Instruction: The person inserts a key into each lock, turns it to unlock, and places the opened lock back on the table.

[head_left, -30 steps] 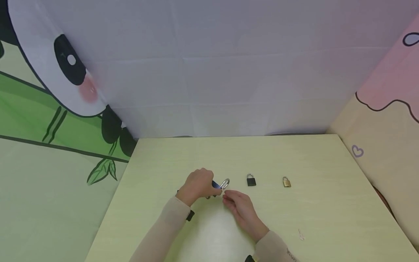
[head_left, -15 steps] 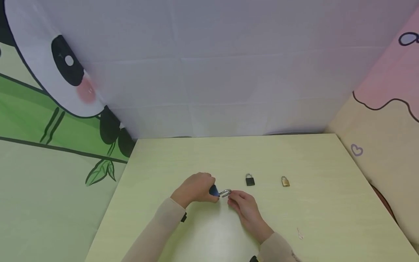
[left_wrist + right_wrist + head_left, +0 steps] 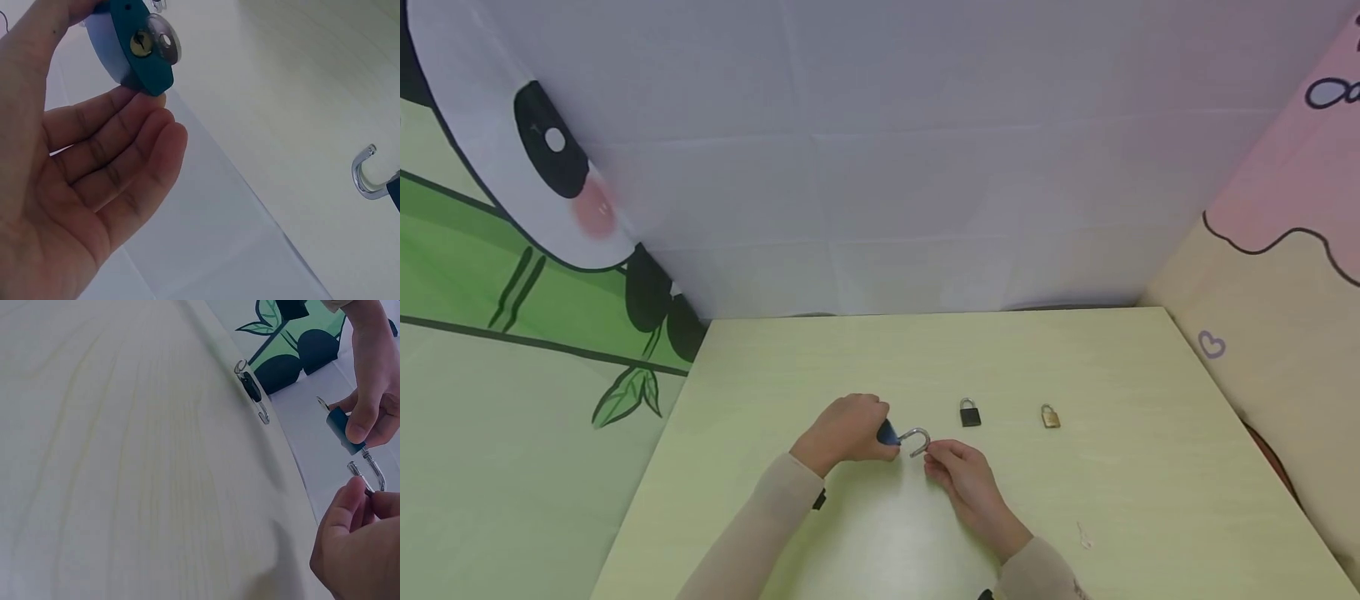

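My left hand [image 3: 844, 432] holds a blue padlock [image 3: 887, 433] by its body. A silver key [image 3: 165, 40] stands at the brass keyhole on the padlock's end in the left wrist view. The shackle [image 3: 917, 436] is out on one side and turned away from the body, its free end hanging loose. Finger and thumb of my right hand [image 3: 962, 475] pinch the shackle's bend, as the right wrist view also shows. Beyond the left hand in the right wrist view lies a black-bodied padlock [image 3: 251, 386] with a silver ring at one end and an unlatched hooked shackle at the other.
On the pale wooden table [image 3: 760, 367] a black padlock [image 3: 970, 414] and a brass padlock [image 3: 1050, 417] lie right of the hands, both shackles down. Small keys [image 3: 1084, 537] lie nearer the front right. A white cloth wall [image 3: 910, 208] rises behind the table's back edge.
The right fingers, just below the shackle a second ago, now pinch its bend. The shackle has swung from pointing up-right to the right, its free end now off to the side of the body.
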A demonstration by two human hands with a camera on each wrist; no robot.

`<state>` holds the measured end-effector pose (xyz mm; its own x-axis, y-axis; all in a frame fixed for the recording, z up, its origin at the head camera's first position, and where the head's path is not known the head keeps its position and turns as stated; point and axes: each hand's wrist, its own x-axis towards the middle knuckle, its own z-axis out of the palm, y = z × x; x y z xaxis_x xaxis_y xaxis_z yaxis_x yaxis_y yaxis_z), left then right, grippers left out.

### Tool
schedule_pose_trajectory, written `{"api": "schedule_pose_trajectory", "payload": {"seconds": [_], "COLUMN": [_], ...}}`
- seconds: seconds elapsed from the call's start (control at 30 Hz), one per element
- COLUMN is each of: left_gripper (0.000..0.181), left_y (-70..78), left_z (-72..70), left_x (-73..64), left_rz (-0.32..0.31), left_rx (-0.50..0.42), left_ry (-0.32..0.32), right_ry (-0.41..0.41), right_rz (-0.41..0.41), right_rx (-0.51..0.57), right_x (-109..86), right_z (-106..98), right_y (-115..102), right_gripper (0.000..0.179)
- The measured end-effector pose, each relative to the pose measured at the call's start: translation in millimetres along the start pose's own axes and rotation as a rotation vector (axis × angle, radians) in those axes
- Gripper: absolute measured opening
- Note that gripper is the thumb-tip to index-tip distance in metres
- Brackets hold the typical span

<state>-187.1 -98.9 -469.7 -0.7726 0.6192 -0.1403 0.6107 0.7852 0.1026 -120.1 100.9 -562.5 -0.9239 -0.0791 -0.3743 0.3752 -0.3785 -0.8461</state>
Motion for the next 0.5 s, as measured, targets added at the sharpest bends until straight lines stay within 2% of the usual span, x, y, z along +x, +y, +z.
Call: {"api": "schedule_pose_trajectory", "payload": {"seconds": [0.27, 0.5], "left_gripper": [0.039, 0.037], "left_y": [0.1, 3.1], "left_z": [3.6, 7.2], "left_x": [0.8, 1.3], "left_rz": [-0.039, -0.083], "left_rx": [0.007, -0.040], "left_ry": [0.024, 0.000], "right_ry": [0.006, 0.012], "right_rz": [-0.051, -0.071], "right_rx": [-0.021, -0.041], "right_x": [-2.7, -2.5], "right_z": [3, 4], "right_y": [-8, -11], "right_gripper": [0.019, 0.022]}}
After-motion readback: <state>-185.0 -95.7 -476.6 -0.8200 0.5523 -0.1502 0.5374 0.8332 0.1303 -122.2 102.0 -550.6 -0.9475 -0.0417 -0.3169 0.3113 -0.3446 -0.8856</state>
